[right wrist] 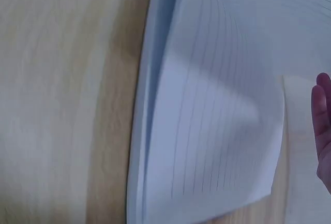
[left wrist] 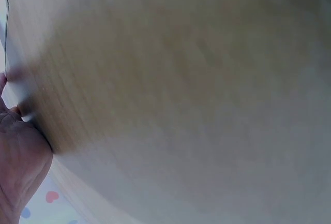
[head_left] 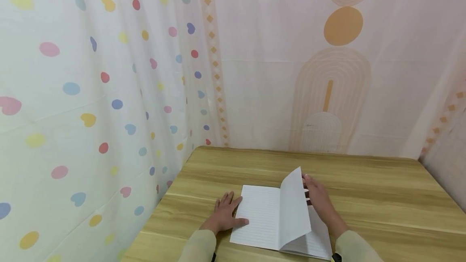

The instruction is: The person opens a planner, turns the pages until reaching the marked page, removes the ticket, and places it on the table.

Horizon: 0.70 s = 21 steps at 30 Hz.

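An open lined notebook lies on the wooden table, one leaf standing up and curving over its right half. On the left page's outer edge rests my left hand, fingers spread and thumb lying on the paper. My right hand is at the raised leaf's right side, its fingers partly hidden behind the leaf. In the right wrist view the fingers of that hand look straight beside the curved lined paper. The left wrist view catches only part of the left hand, against the tabletop.
The wooden table extends behind and to the right of the notebook. A curtain with coloured dots hangs along the left side, and a pale patterned curtain hangs behind the table's far edge.
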Each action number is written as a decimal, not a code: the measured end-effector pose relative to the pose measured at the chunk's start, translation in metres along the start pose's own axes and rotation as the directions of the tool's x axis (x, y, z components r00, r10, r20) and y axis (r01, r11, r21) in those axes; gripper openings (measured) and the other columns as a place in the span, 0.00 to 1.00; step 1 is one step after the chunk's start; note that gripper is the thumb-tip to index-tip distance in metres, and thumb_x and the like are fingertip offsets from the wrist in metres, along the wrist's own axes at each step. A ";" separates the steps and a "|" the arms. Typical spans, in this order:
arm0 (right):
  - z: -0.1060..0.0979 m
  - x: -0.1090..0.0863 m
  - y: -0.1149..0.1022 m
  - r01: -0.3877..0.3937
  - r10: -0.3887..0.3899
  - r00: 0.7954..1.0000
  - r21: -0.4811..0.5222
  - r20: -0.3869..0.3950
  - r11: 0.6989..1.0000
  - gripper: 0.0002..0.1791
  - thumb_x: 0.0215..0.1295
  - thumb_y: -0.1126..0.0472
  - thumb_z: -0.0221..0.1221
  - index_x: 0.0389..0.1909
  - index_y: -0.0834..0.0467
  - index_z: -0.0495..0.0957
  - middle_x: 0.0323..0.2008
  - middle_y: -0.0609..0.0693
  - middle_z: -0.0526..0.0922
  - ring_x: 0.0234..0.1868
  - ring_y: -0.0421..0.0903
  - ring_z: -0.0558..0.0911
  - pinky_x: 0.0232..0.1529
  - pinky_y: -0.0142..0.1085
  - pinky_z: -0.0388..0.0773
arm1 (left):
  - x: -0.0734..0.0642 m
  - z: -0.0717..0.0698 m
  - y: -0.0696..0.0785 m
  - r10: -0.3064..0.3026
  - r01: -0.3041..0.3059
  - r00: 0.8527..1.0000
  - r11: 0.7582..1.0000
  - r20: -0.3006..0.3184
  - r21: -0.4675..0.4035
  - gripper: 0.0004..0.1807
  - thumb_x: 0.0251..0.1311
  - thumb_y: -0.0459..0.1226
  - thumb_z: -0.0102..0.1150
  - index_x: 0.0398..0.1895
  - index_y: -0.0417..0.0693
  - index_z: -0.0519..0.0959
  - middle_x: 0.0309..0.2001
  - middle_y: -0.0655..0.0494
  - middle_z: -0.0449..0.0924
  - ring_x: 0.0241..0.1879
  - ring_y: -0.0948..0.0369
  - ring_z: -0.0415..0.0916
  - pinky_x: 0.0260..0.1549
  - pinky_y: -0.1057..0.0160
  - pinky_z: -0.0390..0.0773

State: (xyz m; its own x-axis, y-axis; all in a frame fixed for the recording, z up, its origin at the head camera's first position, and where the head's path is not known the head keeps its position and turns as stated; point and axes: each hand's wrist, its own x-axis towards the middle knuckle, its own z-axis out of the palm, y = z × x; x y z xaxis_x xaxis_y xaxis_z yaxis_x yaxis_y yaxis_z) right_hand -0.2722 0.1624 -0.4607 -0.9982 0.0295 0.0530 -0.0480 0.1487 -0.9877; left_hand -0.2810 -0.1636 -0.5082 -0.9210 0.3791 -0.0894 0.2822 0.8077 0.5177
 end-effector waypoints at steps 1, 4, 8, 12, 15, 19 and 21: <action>0.004 0.000 0.000 -0.001 0.001 1.000 0.014 0.007 1.000 0.30 0.82 0.50 0.36 0.67 0.70 0.66 0.41 0.60 0.81 0.31 0.45 0.81 0.31 0.37 0.80 | 0.000 0.000 0.000 -0.003 0.003 1.000 1.000 0.001 -0.002 0.48 0.57 0.59 0.65 0.75 0.44 0.61 0.76 0.33 0.44 0.75 0.37 0.38 0.68 0.33 0.36; 0.015 -0.001 0.002 0.031 -0.031 0.999 0.019 0.021 0.999 0.29 0.82 0.54 0.35 0.68 0.73 0.65 0.44 0.63 0.82 0.33 0.45 0.82 0.32 0.37 0.80 | 0.001 0.001 -0.001 -0.007 0.007 1.000 1.000 -0.001 -0.016 0.47 0.58 0.58 0.64 0.75 0.44 0.61 0.76 0.33 0.44 0.75 0.37 0.38 0.68 0.33 0.36; 0.029 -0.006 0.009 0.145 -0.141 0.989 -0.136 0.040 0.980 0.23 0.80 0.60 0.41 0.65 0.72 0.70 0.51 0.66 0.81 0.46 0.55 0.83 0.45 0.43 0.80 | 0.003 0.002 -0.003 -0.004 0.004 1.000 0.999 -0.013 -0.039 0.42 0.64 0.54 0.60 0.75 0.43 0.62 0.76 0.34 0.45 0.76 0.38 0.37 0.69 0.34 0.34; 0.042 -0.012 0.018 0.294 -0.265 0.956 -0.376 0.128 0.879 0.21 0.75 0.61 0.52 0.65 0.64 0.73 0.57 0.61 0.81 0.60 0.59 0.77 0.60 0.53 0.72 | 0.005 0.003 -0.004 0.006 -0.008 0.999 0.998 -0.039 -0.060 0.34 0.71 0.49 0.51 0.74 0.41 0.63 0.76 0.33 0.47 0.75 0.37 0.38 0.68 0.34 0.34; 0.049 -0.018 0.024 0.405 -0.314 0.913 -0.490 0.261 0.772 0.24 0.73 0.56 0.55 0.66 0.62 0.73 0.59 0.60 0.79 0.63 0.61 0.74 0.63 0.57 0.66 | 0.006 0.004 -0.004 -0.006 0.000 0.998 0.996 -0.060 -0.088 0.30 0.77 0.48 0.40 0.73 0.40 0.65 0.76 0.33 0.48 0.75 0.37 0.38 0.68 0.33 0.34; 0.057 -0.027 0.029 0.493 -0.265 0.864 -0.618 0.427 0.612 0.30 0.70 0.46 0.57 0.65 0.61 0.73 0.64 0.63 0.73 0.68 0.64 0.68 0.67 0.63 0.54 | 0.009 0.004 -0.004 -0.037 0.023 0.996 0.988 -0.086 -0.155 0.31 0.80 0.48 0.26 0.72 0.37 0.64 0.76 0.34 0.49 0.75 0.37 0.38 0.68 0.34 0.33; 0.060 -0.030 0.032 0.508 -0.205 0.852 -0.666 0.482 0.546 0.33 0.68 0.42 0.58 0.65 0.60 0.74 0.66 0.64 0.71 0.69 0.64 0.64 0.67 0.66 0.50 | 0.010 0.005 -0.004 -0.052 0.033 0.994 0.981 -0.094 -0.194 0.33 0.80 0.50 0.24 0.73 0.35 0.63 0.75 0.34 0.49 0.75 0.37 0.38 0.68 0.35 0.32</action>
State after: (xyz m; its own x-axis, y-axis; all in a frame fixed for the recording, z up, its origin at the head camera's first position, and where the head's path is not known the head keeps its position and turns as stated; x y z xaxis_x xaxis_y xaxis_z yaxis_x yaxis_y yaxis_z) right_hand -0.2457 0.1075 -0.5029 -0.8582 -0.4819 0.1769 -0.5091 0.7543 -0.4146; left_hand -0.2897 -0.1609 -0.5149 -0.9556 0.2924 -0.0360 0.1942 0.7172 0.6693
